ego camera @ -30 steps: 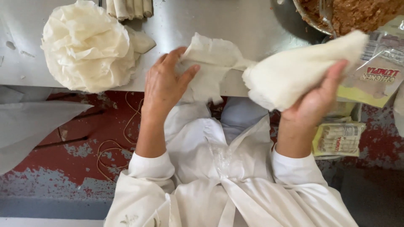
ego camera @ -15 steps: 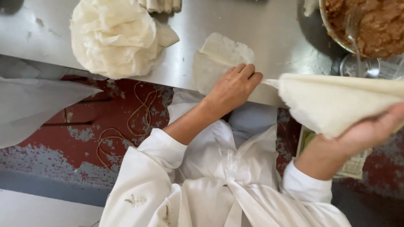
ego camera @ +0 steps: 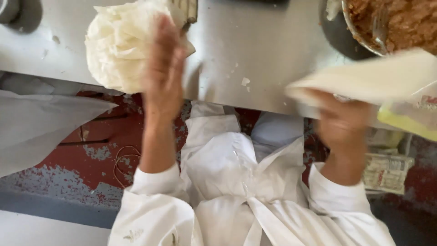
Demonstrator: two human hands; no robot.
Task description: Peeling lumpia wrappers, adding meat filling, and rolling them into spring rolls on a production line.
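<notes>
One broad steel surface (ego camera: 255, 68) fills the upper part of the view, dusted with small pale scraps, and everything else sits on it or hangs over its near edge. Next in size is the heap of thin cream-white pastry sheets (ego camera: 120, 45), crumpled into a loose round mound at the left of the surface; the left hand (ego camera: 163, 68) is raised over its right side with the fingers stretched out and together, flat and holding nothing, though motion blur hides whether the fingertips touch the heap. At the top right stands a metal bowl (ego camera: 359, 38) of brown filling (ego camera: 409, 20) with a spoon (ego camera: 380, 27) resting in it. Just below the bowl, over the near edge of the surface, the right hand (ego camera: 341, 123) is closed from beneath around a folded pastry cone (ego camera: 364, 79), its wide end pointing right; the blur keeps the exact finger placement from view. The sheets look light, limp and easily torn, likely to stick to one another, so a single one would best be lifted by a free edge with flat fingers rather than pinched from the middle. The cone looks soft and would crush under a hard squeeze; a cupped hold low on its body suits it. Smallest, a clear bag with a yellow edge (ego camera: 405, 120) lies just right of the cone.
</notes>
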